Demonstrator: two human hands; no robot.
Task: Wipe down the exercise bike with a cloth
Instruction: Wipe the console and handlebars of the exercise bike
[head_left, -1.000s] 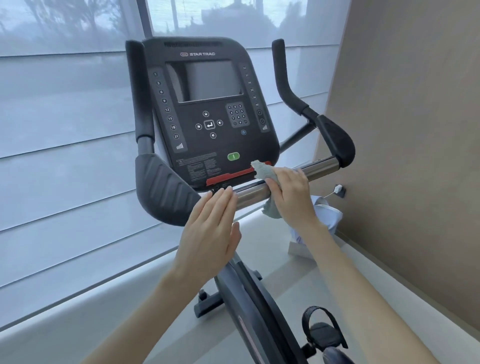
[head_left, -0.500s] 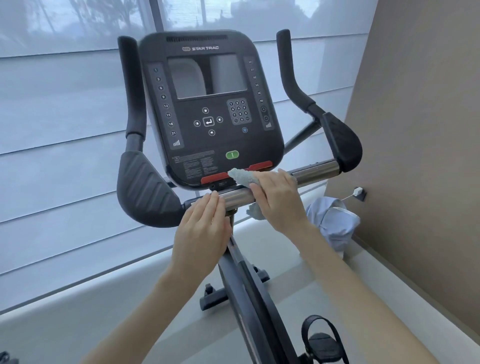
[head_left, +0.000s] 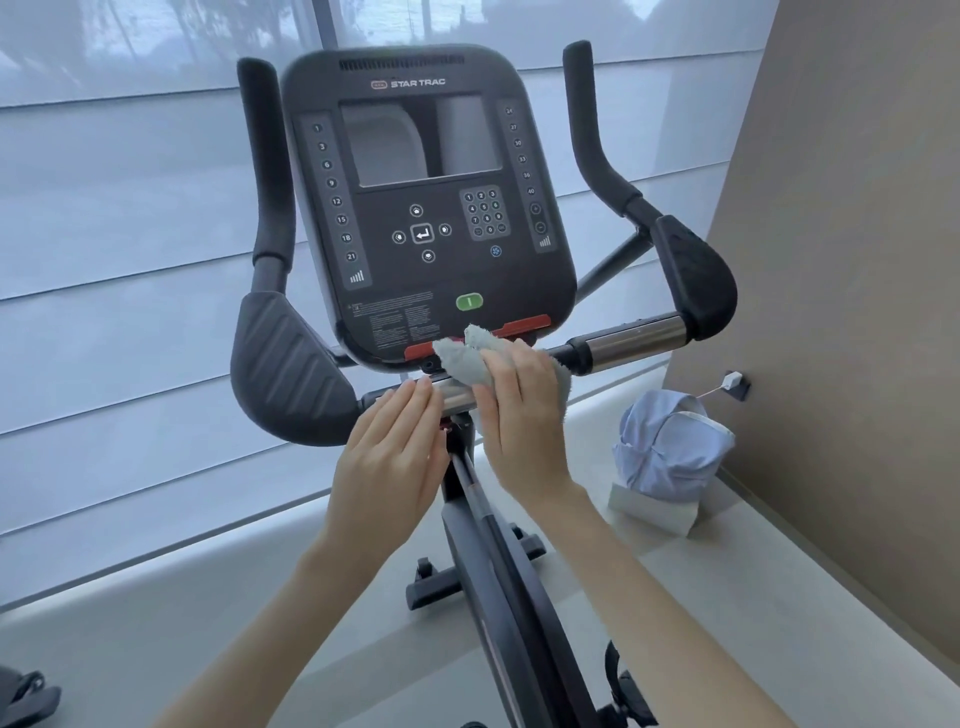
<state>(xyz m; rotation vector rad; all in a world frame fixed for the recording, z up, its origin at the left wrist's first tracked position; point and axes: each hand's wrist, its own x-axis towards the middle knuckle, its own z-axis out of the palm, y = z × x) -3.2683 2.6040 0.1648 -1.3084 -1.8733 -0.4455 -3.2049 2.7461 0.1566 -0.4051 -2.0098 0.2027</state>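
Bar (head_left: 631, 340) free from the right hand (head_left: 519, 421) and its cloth (head_left: 457, 358) out to the right elbow pad (head_left: 696, 275). Other way blocked: left hand (head_left: 395, 457) lies on the bar, left elbow pad (head_left: 291, 364) just beyond. Console (head_left: 431, 208) overhangs tight above mid-bar, stem (head_left: 467, 493) drops below between the hands. Wall (head_left: 857, 260) close on the right

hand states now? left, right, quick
Left hand: open, straight fingers resting on the chrome handlebar.
Right hand: grips the grey cloth against that handlebar.

Grey cloth (head_left: 470, 358), black ribbed-pad exercise bike (head_left: 431, 208), pale-blue bag (head_left: 670, 452).
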